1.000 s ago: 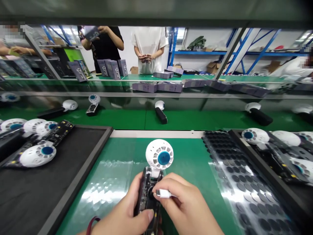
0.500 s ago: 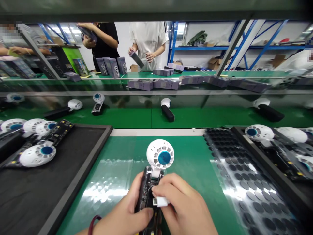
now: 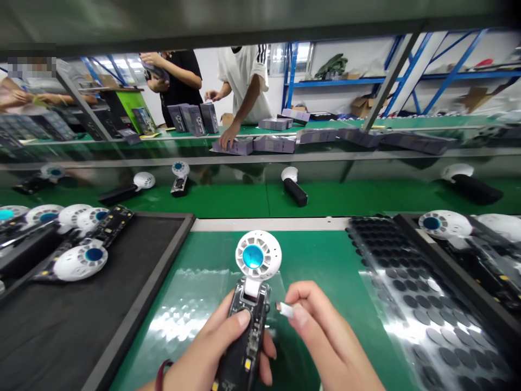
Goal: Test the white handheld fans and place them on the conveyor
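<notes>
In my left hand (image 3: pixel 232 331) is a small handheld device (image 3: pixel 250 320), with a black body, an exposed circuit board and a white round vented head around a shiny blue disc. My left thumb presses on the board side, and fingertips show past the right edge. My right hand (image 3: pixel 321 326) pinches a white USB-C plug (image 3: pixel 286 309) between thumb and index finger. The plug's metal tip points left toward the device's side, with a small gap between them. Most of the plug's cable is hidden by the hand.
Similar devices lie in a black tray (image 3: pixel 134 282) at left and a right tray (image 3: pixel 411 228). A sheet of black round pads (image 3: pixel 411 285) lies right. Beyond, more devices rest on a green belt (image 3: pixel 228 198). Across it, a person's hand (image 3: pixel 230 136) touches a purple box (image 3: pixel 244 145).
The device has turned in my left hand, its blue disc now facing me more. My right hand has moved right, off the body, with the plug. Across the belt, a person reached to a box.
</notes>
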A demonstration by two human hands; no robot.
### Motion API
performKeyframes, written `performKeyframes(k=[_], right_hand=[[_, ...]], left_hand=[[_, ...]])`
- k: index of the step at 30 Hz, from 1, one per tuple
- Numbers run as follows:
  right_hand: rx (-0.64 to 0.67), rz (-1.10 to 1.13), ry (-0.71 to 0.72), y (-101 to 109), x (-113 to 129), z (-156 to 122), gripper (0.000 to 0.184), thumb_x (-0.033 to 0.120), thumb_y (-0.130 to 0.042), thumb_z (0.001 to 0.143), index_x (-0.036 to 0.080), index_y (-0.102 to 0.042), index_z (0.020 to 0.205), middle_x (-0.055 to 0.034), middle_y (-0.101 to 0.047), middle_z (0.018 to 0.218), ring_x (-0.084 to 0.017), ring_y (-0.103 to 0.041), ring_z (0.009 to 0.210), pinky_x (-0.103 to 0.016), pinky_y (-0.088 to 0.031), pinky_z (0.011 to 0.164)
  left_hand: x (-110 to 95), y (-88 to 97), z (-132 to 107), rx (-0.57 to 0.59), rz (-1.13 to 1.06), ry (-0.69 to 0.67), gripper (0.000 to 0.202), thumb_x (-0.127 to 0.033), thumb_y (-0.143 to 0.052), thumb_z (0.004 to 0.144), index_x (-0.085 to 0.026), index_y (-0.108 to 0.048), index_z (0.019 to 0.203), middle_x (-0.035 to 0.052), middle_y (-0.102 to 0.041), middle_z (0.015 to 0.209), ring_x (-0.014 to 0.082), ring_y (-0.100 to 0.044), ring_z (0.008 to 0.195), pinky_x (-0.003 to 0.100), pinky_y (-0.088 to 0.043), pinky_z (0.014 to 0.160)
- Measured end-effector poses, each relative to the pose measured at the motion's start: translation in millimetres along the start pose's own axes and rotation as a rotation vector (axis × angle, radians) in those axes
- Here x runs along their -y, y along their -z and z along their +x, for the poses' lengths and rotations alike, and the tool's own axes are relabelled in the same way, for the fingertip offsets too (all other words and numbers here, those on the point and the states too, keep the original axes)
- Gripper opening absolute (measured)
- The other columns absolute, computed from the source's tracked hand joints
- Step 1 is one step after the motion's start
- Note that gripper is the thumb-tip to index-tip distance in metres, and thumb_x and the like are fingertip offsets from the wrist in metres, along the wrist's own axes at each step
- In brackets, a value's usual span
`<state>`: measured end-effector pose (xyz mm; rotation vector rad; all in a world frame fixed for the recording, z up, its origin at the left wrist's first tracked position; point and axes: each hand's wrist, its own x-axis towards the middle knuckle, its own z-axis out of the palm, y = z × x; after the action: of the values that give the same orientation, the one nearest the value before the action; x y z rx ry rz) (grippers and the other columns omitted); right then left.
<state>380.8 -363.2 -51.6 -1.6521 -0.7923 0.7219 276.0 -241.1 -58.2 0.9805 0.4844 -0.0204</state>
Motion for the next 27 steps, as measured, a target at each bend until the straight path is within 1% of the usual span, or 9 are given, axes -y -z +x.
performKeyframes(k=[3,7,9,11,15,18,20,24,27], right_hand=[[-0.004,-0.094,0.068,2,-2,1,0.015,0.030,-0.033,0.083,0.023,-0.046,0.077,0.0051,-0.048,0.058,-0.011,-0.047,0.052,-0.020,-0.036,0.047],[0.013,-0.288,0.383,2,-9,2,0.008,0.017,-0.044,0.081,0.023,-0.050,0.081,0.0028,-0.054,0.067,-0.011,-0.054,0.060,-0.020,-0.043,0.054],[0.033,-0.302,0.528,2,-11,2,0.015,0.010,-0.047,0.079,0.024,-0.048,0.086,0.0032,-0.058,0.069,-0.011,-0.054,0.062,-0.020,-0.044,0.056],[0.052,-0.293,0.618,2,-12,3,0.022,0.007,-0.049,0.077,0.024,-0.046,0.090,0.0034,-0.061,0.070,-0.011,-0.054,0.064,-0.021,-0.044,0.056],[0.052,-0.343,0.607,2,-13,4,0.019,0.007,-0.051,0.077,0.023,-0.047,0.088,0.0036,-0.062,0.071,-0.012,-0.052,0.064,-0.023,-0.045,0.056],[0.032,-0.385,0.588,1,-14,4,0.017,0.008,-0.053,0.077,0.023,-0.049,0.084,0.0045,-0.062,0.069,-0.011,-0.052,0.062,-0.022,-0.044,0.054],[0.022,-0.403,0.603,1,-15,5,0.018,0.008,-0.054,0.075,0.023,-0.049,0.085,0.0048,-0.063,0.069,-0.011,-0.052,0.061,-0.021,-0.043,0.053],[-0.003,-0.439,0.613,-1,-20,5,0.020,0.007,-0.054,0.074,0.023,-0.050,0.086,0.0041,-0.063,0.069,-0.012,-0.051,0.060,-0.021,-0.042,0.051],[-0.038,-0.445,0.613,-4,-26,5,0.017,0.008,-0.051,0.076,0.023,-0.051,0.084,0.0035,-0.063,0.067,-0.013,-0.049,0.058,-0.024,-0.041,0.050]], left_hand=[[-2,0.8,-2,0.033,-0.016,-0.023,0.026,-0.033,-0.043,0.082,-0.014,-0.043,0.099,0.0090,-0.064,0.078,0.0168,-0.062,0.058,0.024,-0.041,0.053],[-5,-1.7,-7,0.038,-0.102,-0.056,0.018,-0.032,-0.046,0.080,-0.016,-0.046,0.090,0.0044,-0.064,0.069,0.0154,-0.061,0.054,0.025,-0.043,0.051],[-6,-2.2,-7,0.007,-0.139,-0.055,0.014,-0.030,-0.047,0.080,-0.017,-0.046,0.085,0.0025,-0.064,0.064,0.0145,-0.061,0.051,0.023,-0.042,0.048],[-7,-1.4,-7,-0.012,-0.156,-0.024,0.016,-0.032,-0.048,0.079,-0.018,-0.046,0.086,0.0020,-0.064,0.062,0.0149,-0.061,0.049,0.022,-0.041,0.046],[-9,0.8,-7,0.000,-0.181,0.040,0.036,-0.036,-0.049,0.077,-0.018,-0.038,0.106,0.0029,-0.065,0.060,0.0185,-0.062,0.048,0.023,-0.040,0.044],[-11,0.7,-7,0.000,-0.172,0.049,0.045,-0.032,-0.041,0.082,-0.018,-0.025,0.121,0.0047,-0.067,0.060,0.0196,-0.062,0.048,0.025,-0.041,0.045],[-10,0.5,-6,-0.013,-0.195,0.067,0.044,-0.034,-0.033,0.085,-0.018,-0.021,0.125,0.0050,-0.066,0.059,0.0196,-0.062,0.048,0.025,-0.042,0.044],[-5,4.7,1,-0.069,-0.240,0.114,0.052,-0.050,-0.038,0.080,-0.018,-0.036,0.120,0.0058,-0.067,0.061,0.0199,-0.062,0.049,0.025,-0.043,0.043],[-1,10.7,5,-0.114,-0.238,0.115,0.056,-0.055,-0.045,0.074,-0.017,-0.042,0.116,0.0061,-0.068,0.061,0.0209,-0.063,0.051,0.026,-0.044,0.043]])
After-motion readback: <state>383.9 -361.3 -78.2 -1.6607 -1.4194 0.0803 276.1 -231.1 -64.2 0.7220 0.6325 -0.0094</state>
